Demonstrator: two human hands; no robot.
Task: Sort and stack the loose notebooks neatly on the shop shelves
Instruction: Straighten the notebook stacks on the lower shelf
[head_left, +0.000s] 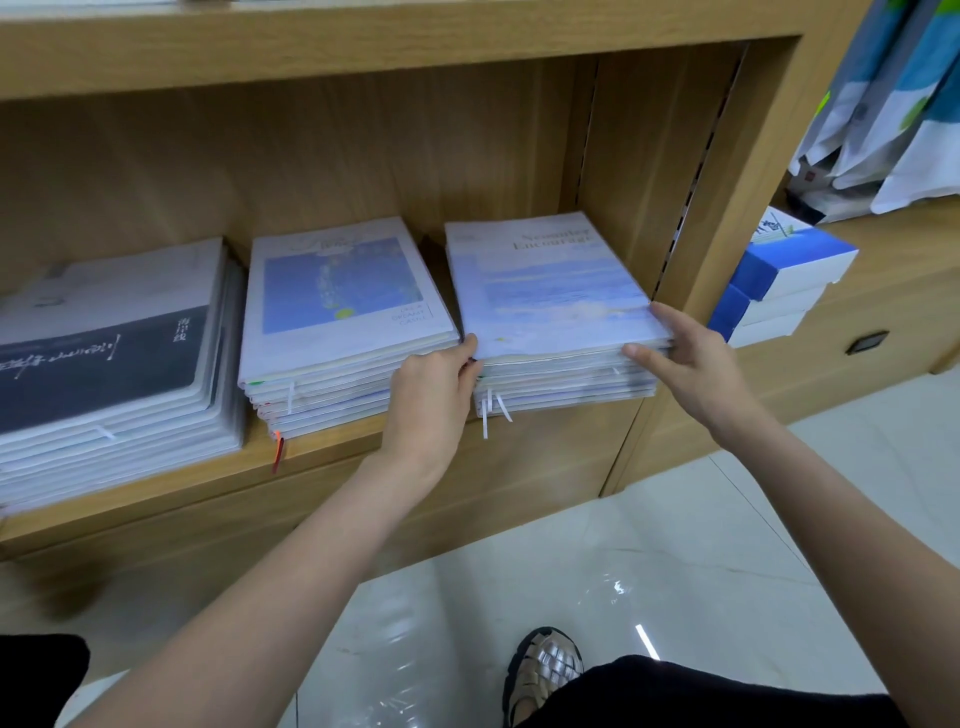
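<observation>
Three stacks of notebooks lie on a wooden shelf (332, 452). The right stack (550, 291) has a pale blue sky cover on top. My left hand (431, 400) grips its front left corner, thumb on the top cover and fingers curled into the stack's side. My right hand (691, 358) touches its front right corner, one finger along the top cover's right edge and the thumb against the front edge. The middle stack (337, 301) shows a blue painting cover. The left stack (104, 353) has a white and dark navy cover.
The shelf's upright side panel (675, 171) stands close to the right stack. Beyond it, blue and white boxes (779, 280) are piled on a lower counter, with hanging fabric (893, 104) above. A sandalled foot (545, 670) stands on the glossy tiled floor.
</observation>
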